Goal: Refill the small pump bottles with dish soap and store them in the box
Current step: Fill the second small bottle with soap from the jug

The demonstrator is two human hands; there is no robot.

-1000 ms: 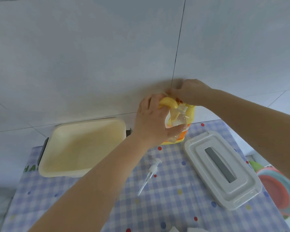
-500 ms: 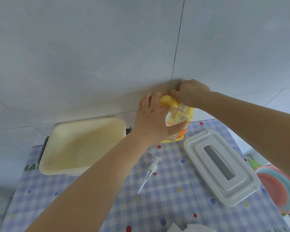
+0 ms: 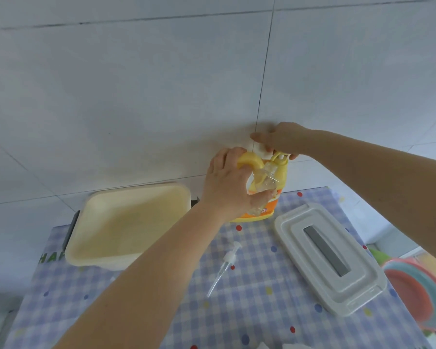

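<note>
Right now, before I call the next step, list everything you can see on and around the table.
dish soap jug: one, yellow with an orange label, upright at the table's far edge by the wall.
small clear bottle: one, transparent, uncapped, held up in front of the jug.
pump head: one, white with a clear tube, lying on the cloth in the middle.
box: one, cream, open, far left of the table.
lid: one, grey-white with a dark strip, lying flat on the right.
tablecloth: one, blue-white check with coloured dots.
stacked bowls: several, pink and teal, at the right edge, off the table.
left hand: one, its grip round the small clear bottle.
right hand: one, on top of the jug's pump.
</note>
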